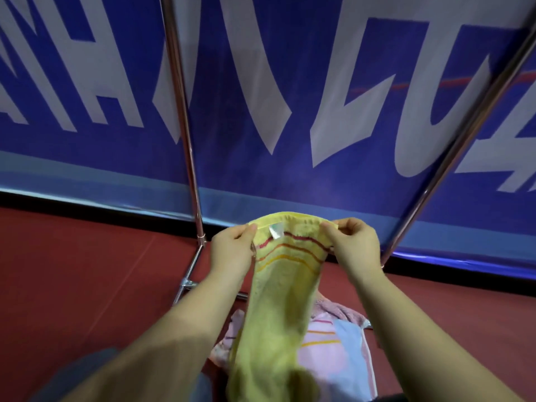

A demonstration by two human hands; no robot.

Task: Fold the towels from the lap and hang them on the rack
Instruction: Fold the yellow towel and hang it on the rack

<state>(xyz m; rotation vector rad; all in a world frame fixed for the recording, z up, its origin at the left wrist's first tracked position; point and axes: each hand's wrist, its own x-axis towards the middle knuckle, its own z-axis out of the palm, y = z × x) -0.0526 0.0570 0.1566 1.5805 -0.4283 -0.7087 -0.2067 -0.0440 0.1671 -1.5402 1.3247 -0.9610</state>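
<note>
Yellow towel (278, 300) (striped, tagged) hangs long and bunched.

You are facing a blue banner (333, 82) with large white letters (348, 117), hanging upright along the far side; a paler blue band (87, 178) is running along its lower edge; a dark red floor (72, 271) is spreading below it toward you.

Yellow towel (278, 300) with red, orange stripes.
</note>
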